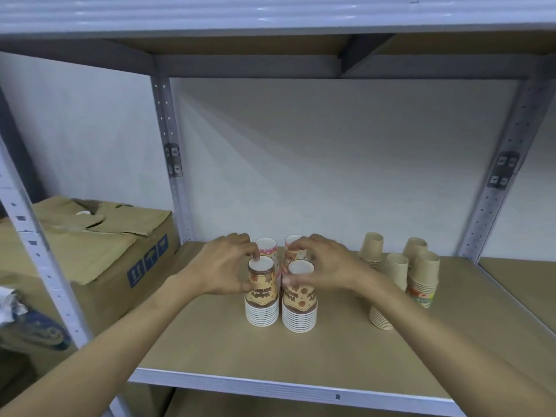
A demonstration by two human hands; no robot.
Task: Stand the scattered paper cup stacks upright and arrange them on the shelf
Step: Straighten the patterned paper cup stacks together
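Several upside-down stacks of printed paper cups stand in a tight block on the shelf board [331,350]. My left hand [224,267] grips the front left stack [262,296], thumb low and fingers over its top. My right hand [326,266] grips the front right stack [299,302] the same way. Behind them stand a pink-dotted stack [267,246] and another printed stack [293,245], partly hidden by my fingers. To the right, several plain brown cup stacks [394,272] stand upright, one with colourful cups [422,288] at its base.
A worn cardboard box [90,251] sits on the neighbouring shelf to the left. Grey metal uprights [168,152] [499,188] frame the bay, and another shelf runs overhead. A white wall closes the back. Bare board lies in front of the stacks.
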